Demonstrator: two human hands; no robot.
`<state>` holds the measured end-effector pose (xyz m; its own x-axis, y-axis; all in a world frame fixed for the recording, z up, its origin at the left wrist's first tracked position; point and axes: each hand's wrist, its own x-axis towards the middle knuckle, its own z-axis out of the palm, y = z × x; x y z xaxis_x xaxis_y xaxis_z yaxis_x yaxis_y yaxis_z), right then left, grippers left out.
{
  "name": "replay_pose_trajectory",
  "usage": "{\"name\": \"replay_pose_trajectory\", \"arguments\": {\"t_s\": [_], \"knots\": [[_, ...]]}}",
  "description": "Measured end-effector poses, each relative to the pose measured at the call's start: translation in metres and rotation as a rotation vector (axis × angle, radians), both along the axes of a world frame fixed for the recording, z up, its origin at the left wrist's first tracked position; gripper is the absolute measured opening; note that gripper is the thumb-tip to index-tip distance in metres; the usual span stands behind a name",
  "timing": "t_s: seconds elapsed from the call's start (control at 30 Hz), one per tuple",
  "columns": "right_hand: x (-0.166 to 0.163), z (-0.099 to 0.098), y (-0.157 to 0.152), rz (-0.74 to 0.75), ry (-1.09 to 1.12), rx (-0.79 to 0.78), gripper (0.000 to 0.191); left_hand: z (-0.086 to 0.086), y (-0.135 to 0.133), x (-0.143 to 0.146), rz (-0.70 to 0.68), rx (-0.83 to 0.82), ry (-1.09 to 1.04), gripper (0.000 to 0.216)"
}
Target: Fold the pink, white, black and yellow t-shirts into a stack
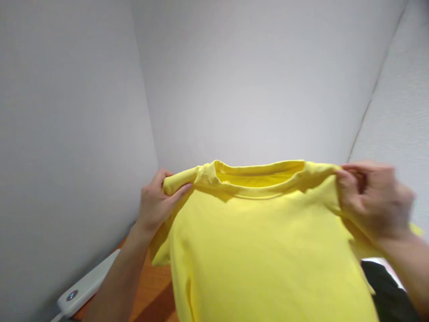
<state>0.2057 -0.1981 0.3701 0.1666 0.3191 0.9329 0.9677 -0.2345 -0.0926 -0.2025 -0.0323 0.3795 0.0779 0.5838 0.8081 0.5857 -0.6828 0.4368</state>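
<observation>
A yellow T-shirt (264, 250) hangs in front of me, held up by its shoulders with the collar at the top. My left hand (156, 203) is closed on the shirt's left shoulder, fingers wrapped round a bunched fold. At the right shoulder, my right hand (373, 199) pinches the cloth, slightly blurred. The shirt's body falls below the picture's lower edge and hides what lies under it.
White walls stand close on the left, ahead and on the right, meeting in corners. A wooden surface (152, 290) shows at the lower left with a white power strip (85, 288) lying along the wall. Dark fabric (385, 290) lies at the lower right.
</observation>
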Motion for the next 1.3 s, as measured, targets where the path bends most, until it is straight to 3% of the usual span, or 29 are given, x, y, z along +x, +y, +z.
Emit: {"name": "replay_pose_trajectory", "arguments": {"t_s": [0.07, 0.13, 0.2, 0.3, 0.37, 0.43, 0.5, 0.57, 0.7, 0.8, 0.87, 0.93, 1.0, 1.1, 1.3], "knots": [[-0.053, 0.03, 0.066, 0.035, -0.096, -0.15, 0.041, 0.01, 0.094, -0.026, -0.012, -0.055, 0.156, 0.042], [-0.082, 0.03, 0.122, 0.013, -0.115, -0.328, 0.038, 0.001, 0.173, -0.037, -0.04, -0.144, 0.365, 0.045], [-0.093, -0.001, 0.16, -0.05, -0.137, -0.496, 0.038, -0.027, 0.225, -0.044, 0.004, -0.298, 0.653, 0.042], [-0.093, -0.079, 0.183, -0.061, -0.094, -0.741, 0.04, -0.088, 0.259, -0.063, 0.067, -0.46, 0.788, 0.043], [-0.094, -0.13, 0.185, -0.042, -0.012, -0.897, 0.044, -0.125, 0.266, -0.081, 0.123, -0.582, 0.831, 0.055], [-0.097, -0.169, 0.184, -0.036, 0.105, -1.039, 0.052, -0.151, 0.272, -0.099, 0.169, -0.685, 0.857, 0.06], [-0.099, -0.193, 0.183, -0.058, 0.222, -1.132, 0.059, -0.166, 0.281, -0.113, 0.189, -0.747, 0.881, 0.059], [-0.099, -0.204, 0.184, -0.097, 0.297, -1.16, 0.064, -0.171, 0.293, -0.122, 0.186, -0.78, 0.914, 0.058], [-0.096, -0.211, 0.19, -0.13, 0.327, -1.135, 0.064, -0.168, 0.301, -0.115, 0.225, -0.783, 0.974, 0.059], [-0.093, -0.213, 0.193, -0.116, 0.322, -1.129, 0.065, -0.164, 0.281, -0.082, 0.233, -0.488, 0.93, 0.057], [-0.092, -0.213, 0.194, -0.106, 0.322, -1.133, 0.065, -0.165, 0.257, -0.048, 0.055, -0.309, 0.894, 0.052], [-0.09, -0.211, 0.194, -0.095, 0.323, -1.141, 0.066, -0.171, 0.233, -0.014, -0.174, -0.314, 0.916, 0.052], [-0.088, -0.208, 0.194, -0.079, 0.327, -1.149, 0.066, -0.182, 0.215, 0.015, -0.264, -0.42, 0.954, 0.058], [-0.079, -0.204, 0.194, -0.068, 0.35, -1.154, 0.067, -0.199, 0.208, 0.039, -0.235, -0.542, 0.975, 0.073], [-0.048, -0.204, 0.216, -0.12, 0.369, -1.16, 0.063, -0.211, 0.241, 0.056, -0.257, -0.439, 0.965, 0.068]]}}
